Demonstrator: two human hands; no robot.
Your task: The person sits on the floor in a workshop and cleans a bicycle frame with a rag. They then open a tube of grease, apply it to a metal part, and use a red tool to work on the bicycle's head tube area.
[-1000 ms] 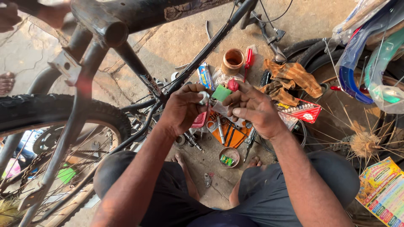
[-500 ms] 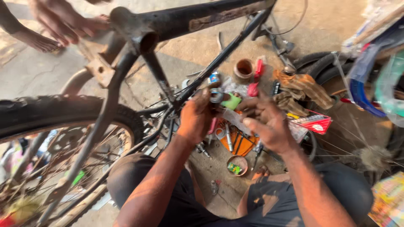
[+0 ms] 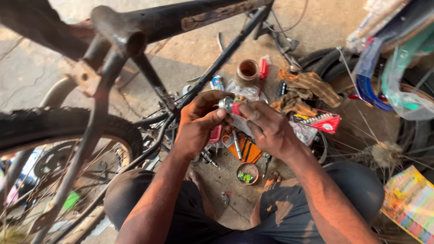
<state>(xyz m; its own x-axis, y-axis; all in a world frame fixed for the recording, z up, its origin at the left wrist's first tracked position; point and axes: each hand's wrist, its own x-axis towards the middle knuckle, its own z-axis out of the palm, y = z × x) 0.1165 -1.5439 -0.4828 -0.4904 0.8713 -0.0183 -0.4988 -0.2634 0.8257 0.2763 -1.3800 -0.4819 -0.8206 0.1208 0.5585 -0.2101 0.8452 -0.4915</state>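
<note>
My left hand (image 3: 199, 124) and my right hand (image 3: 266, 129) meet in front of me over the ground. Both hold a small shiny metal bicycle part (image 3: 226, 104) with a pink piece at its side, pinched between their fingertips. A clear plastic wrapper (image 3: 242, 126) hangs under my right fingers. A black bicycle frame (image 3: 181, 20) crosses above and to the left, and its thin tube (image 3: 226, 58) runs just behind my left hand. The rear wheel (image 3: 54, 126) stands at my left knee.
Tools and parts lie on the concrete beneath my hands: orange-handled pliers (image 3: 246, 151), a small round tin (image 3: 247, 173), a brown pot (image 3: 247, 71), a red screwdriver (image 3: 263, 70), a rag (image 3: 307, 88), a red packet (image 3: 323, 121). Spoked wheels and plastic bags crowd the right.
The view has shifted and my hands now sit more to the centre. Another person's hands at the top left have gone from view. Both hands still grip the small metal part.
</note>
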